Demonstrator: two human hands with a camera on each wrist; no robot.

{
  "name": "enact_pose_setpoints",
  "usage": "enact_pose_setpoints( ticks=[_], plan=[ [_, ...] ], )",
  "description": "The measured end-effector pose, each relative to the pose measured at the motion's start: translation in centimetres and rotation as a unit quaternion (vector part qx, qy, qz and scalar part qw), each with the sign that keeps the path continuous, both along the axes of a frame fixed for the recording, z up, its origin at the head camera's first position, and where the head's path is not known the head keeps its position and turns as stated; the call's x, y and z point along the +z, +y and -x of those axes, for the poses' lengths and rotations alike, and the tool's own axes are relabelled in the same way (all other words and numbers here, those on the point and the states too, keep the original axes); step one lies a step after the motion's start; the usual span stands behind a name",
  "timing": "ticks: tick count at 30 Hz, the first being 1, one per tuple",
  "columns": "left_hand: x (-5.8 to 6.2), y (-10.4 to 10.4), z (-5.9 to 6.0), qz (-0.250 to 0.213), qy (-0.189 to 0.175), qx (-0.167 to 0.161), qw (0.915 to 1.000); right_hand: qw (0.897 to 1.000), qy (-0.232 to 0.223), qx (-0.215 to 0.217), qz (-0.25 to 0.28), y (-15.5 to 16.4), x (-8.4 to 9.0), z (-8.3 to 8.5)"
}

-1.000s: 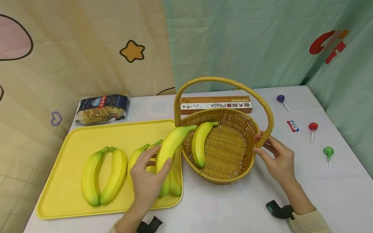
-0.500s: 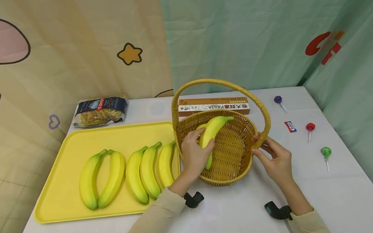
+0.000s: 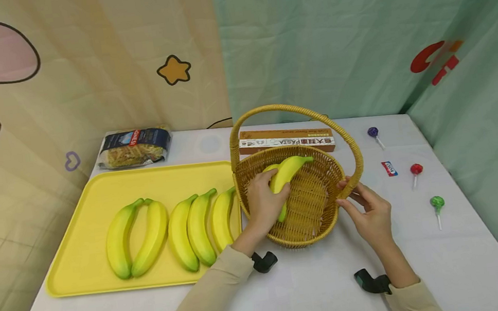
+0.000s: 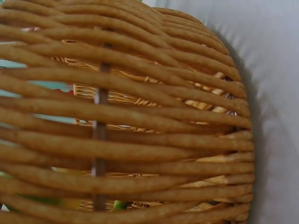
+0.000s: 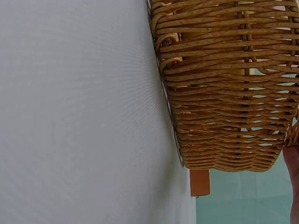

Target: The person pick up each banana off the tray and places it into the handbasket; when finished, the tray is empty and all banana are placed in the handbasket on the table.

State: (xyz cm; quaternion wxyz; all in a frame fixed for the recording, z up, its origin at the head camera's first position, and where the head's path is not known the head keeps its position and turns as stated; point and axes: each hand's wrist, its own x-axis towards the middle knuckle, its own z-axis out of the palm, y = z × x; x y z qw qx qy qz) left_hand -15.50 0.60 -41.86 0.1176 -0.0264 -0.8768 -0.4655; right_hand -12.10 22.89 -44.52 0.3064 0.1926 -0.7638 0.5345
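In the head view my left hand (image 3: pixel 266 200) reaches over the near left rim of a round wicker basket (image 3: pixel 311 189) and grips a yellow banana (image 3: pixel 290 170), stem pointing right. Beneath it lies another banana (image 3: pixel 282 213), mostly hidden by the hand. My right hand (image 3: pixel 373 215) pinches the basket's right rim at the foot of its tall handle (image 3: pixel 291 106). Woven wall (image 4: pixel 140 144) fills most of the left wrist view, with a green tip (image 4: pixel 120 204) showing through the gaps. The right wrist view has the basket's side (image 5: pixel 233 102) and part of a finger (image 5: pixel 293 177).
Left of the basket, a yellow tray (image 3: pixel 75 244) bears several bananas (image 3: pixel 154 240). A pasta bag (image 3: pixel 136 148) and a long pasta box (image 3: pixel 286 139) stand at the back. On the right lie purple (image 3: pixel 373 132), red (image 3: pixel 416 169) and green (image 3: pixel 437 202) lollipops and a small wrapped candy (image 3: pixel 389 169).
My left hand has carried the banana rightward from over the tray into the basket, then shifted slightly further right. The right hand stays on the rim.
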Motion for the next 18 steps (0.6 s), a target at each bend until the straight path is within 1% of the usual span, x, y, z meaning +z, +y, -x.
enact_pose_setpoints(
  ticks=[5,10,14,18],
  plan=[
    [-0.07,0.13,0.26,0.028,-0.009,-0.003,0.9996,1.0,-0.006,0.0,0.001,0.04,0.11,-0.08],
    [-0.31,0.09,0.27,0.051,-0.021,-0.001,0.9985,1.0,-0.006,0.001,0.002,0.06,-0.04,-0.09],
    [-0.31,0.13,0.22,0.075,-0.034,-0.001,0.9966,1.0,-0.007,0.0,0.004,0.04,-0.01,-0.09],
    [-0.34,0.18,0.11,0.106,-0.037,0.002,0.9937,1.0,-0.009,-0.002,0.003,0.02,0.0,-0.11]
  ],
)
